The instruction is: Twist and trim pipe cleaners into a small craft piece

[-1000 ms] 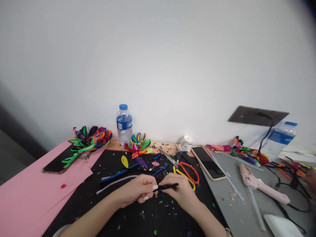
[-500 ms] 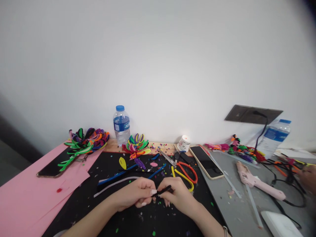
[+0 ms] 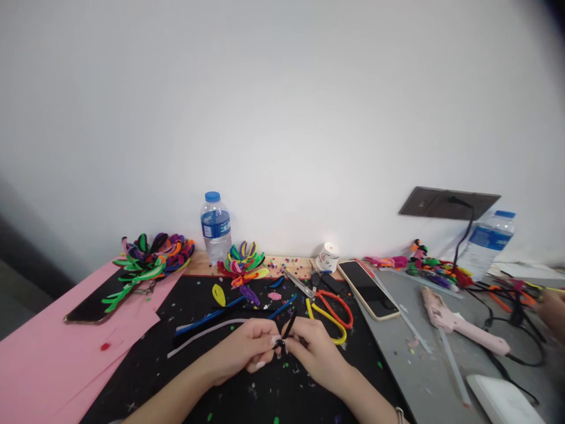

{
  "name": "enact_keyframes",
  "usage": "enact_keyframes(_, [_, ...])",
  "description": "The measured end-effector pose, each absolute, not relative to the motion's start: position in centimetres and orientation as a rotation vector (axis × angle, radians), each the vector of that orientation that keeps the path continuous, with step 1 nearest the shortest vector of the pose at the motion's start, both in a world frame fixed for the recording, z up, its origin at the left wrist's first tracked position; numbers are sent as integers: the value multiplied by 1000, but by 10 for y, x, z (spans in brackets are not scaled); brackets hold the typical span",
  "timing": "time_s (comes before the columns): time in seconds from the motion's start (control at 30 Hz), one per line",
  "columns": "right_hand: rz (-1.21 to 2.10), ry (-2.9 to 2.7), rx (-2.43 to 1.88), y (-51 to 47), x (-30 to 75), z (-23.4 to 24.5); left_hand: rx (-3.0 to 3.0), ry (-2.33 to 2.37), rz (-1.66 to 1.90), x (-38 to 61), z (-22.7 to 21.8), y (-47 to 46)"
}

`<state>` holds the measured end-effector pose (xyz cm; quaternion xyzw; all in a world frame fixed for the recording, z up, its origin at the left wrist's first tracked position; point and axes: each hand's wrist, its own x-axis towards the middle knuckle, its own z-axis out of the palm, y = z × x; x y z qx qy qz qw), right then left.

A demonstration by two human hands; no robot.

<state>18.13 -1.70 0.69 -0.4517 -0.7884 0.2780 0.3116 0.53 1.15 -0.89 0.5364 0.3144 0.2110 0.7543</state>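
Observation:
Both my hands meet over the black mat [image 3: 207,388]. My left hand [image 3: 245,347] is closed, pinching the end of a black pipe cleaner [image 3: 288,328]. My right hand [image 3: 315,350] is closed on the same black pipe cleaner, whose free end sticks up and back between the fingertips. Just beyond the hands lie a white pipe cleaner [image 3: 203,331], blue pipe cleaners [image 3: 220,311] and small yellow [image 3: 218,294], purple and pink petal loops. A finished multicoloured pipe-cleaner flower [image 3: 243,262] sits at the mat's far edge.
Orange and yellow scissors [image 3: 333,309], a phone [image 3: 368,289], a pink glue gun [image 3: 459,327] with cord and a water bottle [image 3: 215,227] surround the mat. Pink paper [image 3: 48,365] with another phone [image 3: 90,306] and a flower pile [image 3: 152,254] lies left. Another person's hand [image 3: 554,306] shows at the right edge.
The black pipe cleaner lay level, pointing right from my fingers; now its free end is bent upward and back. Both hands stay together over the mat.

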Motion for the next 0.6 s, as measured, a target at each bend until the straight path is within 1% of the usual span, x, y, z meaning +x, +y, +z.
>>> enact_keyframes(0.27, [784, -2032, -1192, -16, 181, 7, 1149, 675, 518, 8, -9, 10])
enact_keyframes(0.6, [828, -2005, -1127, -17, 183, 9, 1013, 586, 460, 6, -6, 8])
